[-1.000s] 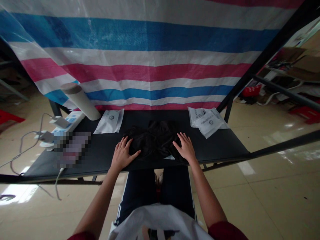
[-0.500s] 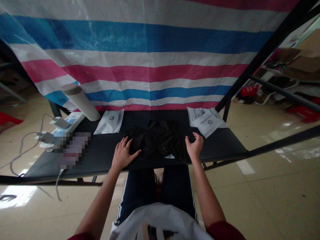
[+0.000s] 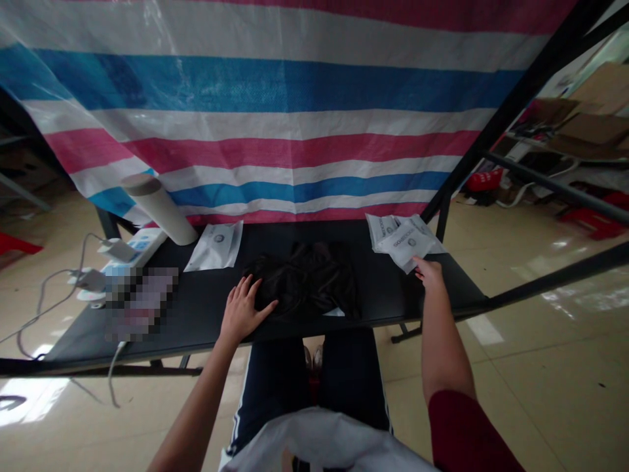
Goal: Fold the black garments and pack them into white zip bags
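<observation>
My left hand lies flat with its fingers spread, the fingertips and thumb at the left edge of a crumpled black cloth. A small white tag or scrap shows at the cloth's near edge. My right hand is at the right of the table, thumb and forefinger closed on the near corner of a printed white plastic bag. That bag lies on top of other white bags of the same look. My other fingers are curled in.
On the black table are another white bag, a pale bottle, a power strip with plugged-in chargers, and a blurred-out phone on a cable. A striped sheet hangs behind; a black metal frame runs along the right.
My right hand has moved right and forward from beside the black cloth to the white bags and closed on the top one's corner. My left hand stays by the cloth.
</observation>
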Available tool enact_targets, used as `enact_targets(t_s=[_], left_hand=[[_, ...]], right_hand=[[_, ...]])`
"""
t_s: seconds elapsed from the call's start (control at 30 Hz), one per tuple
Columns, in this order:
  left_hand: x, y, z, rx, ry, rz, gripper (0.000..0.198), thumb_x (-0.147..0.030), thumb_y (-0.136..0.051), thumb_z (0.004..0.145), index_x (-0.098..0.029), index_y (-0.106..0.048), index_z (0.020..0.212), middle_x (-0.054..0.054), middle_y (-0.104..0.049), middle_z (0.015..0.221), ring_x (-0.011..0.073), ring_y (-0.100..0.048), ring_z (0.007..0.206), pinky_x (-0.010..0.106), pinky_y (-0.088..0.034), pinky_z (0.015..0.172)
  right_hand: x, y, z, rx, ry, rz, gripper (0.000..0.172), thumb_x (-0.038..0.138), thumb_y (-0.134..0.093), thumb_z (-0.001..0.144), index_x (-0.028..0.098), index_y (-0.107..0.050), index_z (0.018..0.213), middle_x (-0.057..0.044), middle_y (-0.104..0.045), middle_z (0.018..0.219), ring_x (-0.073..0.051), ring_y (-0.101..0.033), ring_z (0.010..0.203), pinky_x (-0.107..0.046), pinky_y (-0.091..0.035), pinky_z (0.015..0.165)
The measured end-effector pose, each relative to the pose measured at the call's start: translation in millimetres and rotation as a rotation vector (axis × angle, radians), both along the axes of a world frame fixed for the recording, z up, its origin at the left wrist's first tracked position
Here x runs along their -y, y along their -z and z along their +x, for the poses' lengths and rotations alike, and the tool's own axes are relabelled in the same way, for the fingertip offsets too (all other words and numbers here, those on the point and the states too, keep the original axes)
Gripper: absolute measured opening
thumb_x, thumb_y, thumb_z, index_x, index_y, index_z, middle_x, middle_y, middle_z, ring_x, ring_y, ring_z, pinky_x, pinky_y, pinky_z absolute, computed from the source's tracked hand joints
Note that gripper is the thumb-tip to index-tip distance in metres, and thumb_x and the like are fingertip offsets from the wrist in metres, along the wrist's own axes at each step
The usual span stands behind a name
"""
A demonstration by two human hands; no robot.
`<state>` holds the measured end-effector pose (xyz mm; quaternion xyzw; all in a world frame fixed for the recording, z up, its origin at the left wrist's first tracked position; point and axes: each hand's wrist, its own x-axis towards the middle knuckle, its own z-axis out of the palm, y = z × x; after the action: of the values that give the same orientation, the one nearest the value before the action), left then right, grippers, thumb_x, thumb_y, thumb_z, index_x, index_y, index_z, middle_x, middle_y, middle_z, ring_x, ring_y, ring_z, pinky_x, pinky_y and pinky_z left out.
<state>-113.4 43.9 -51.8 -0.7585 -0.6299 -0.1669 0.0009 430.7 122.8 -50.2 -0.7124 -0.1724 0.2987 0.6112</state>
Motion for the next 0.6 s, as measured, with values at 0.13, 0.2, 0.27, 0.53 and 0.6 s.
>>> enact_targets(t_s=[0.13, 0.2, 0.27, 0.53, 0.6], left_hand=[[-0.5, 1.6, -1.0, 0.006, 0.006, 0.009, 0.078, -0.07, -0.051, 0.082, -0.016, -0.048, 0.138, 0.018, -0.041, 0.15, 0.0343, -0.032, 0.143, 0.051, -0.03, 0.114], [-0.7, 1.8, -1.2, 0.011, 0.003, 0.009, 0.077, -0.07, -0.051, 0.081, -0.017, -0.048, 0.138, 0.017, -0.041, 0.15, 0.0341, -0.032, 0.143, 0.051, -0.03, 0.114], [-0.8, 1.7, -1.2, 0.012, 0.001, 0.004, 0.077, -0.069, -0.051, 0.081, -0.017, -0.049, 0.138, 0.017, -0.041, 0.15, 0.0339, -0.032, 0.142, 0.051, -0.03, 0.114], [-1.7, 3.4, -1.7, 0.024, 0.011, 0.024, 0.076, -0.068, -0.052, 0.081, -0.017, -0.049, 0.137, 0.017, -0.043, 0.149, 0.0337, -0.033, 0.142, 0.052, -0.03, 0.114], [-1.7, 3.5, -1.9, 0.027, 0.01, 0.023, 0.075, -0.068, -0.052, 0.081, -0.017, -0.049, 0.137, 0.017, -0.043, 0.149, 0.0337, -0.034, 0.142, 0.052, -0.03, 0.114]], right_hand=[[-1.8, -7.9, 6.1, -0.104, -0.002, 0.024, 0.016, 0.014, -0.069, 0.072, 0.018, -0.056, 0.08, 0.003, -0.063, 0.063, -0.011, -0.06, 0.052, -0.023, -0.054, 0.048], [-4.9, -16.1, 9.3, -0.15, -0.022, 0.098, 0.01, 0.014, -0.063, 0.078, 0.019, -0.055, 0.081, 0.003, -0.065, 0.069, -0.01, -0.064, 0.058, -0.022, -0.056, 0.055], [-12.4, -26.6, 10.1, -0.213, -0.059, 0.207, 0.009, 0.014, -0.06, 0.081, 0.021, -0.054, 0.083, 0.003, -0.067, 0.077, -0.01, -0.066, 0.066, -0.024, -0.057, 0.06], [-76.3, -52.8, -17.3, -0.289, -0.048, 0.32, 0.007, 0.016, -0.055, 0.087, 0.023, -0.052, 0.087, 0.003, -0.066, 0.085, -0.009, -0.066, 0.074, -0.023, -0.057, 0.068], [-85.1, -46.3, -25.5, -0.288, -0.011, 0.245, 0.008, 0.016, -0.056, 0.087, 0.022, -0.051, 0.086, 0.004, -0.064, 0.083, -0.008, -0.065, 0.071, -0.022, -0.057, 0.068]])
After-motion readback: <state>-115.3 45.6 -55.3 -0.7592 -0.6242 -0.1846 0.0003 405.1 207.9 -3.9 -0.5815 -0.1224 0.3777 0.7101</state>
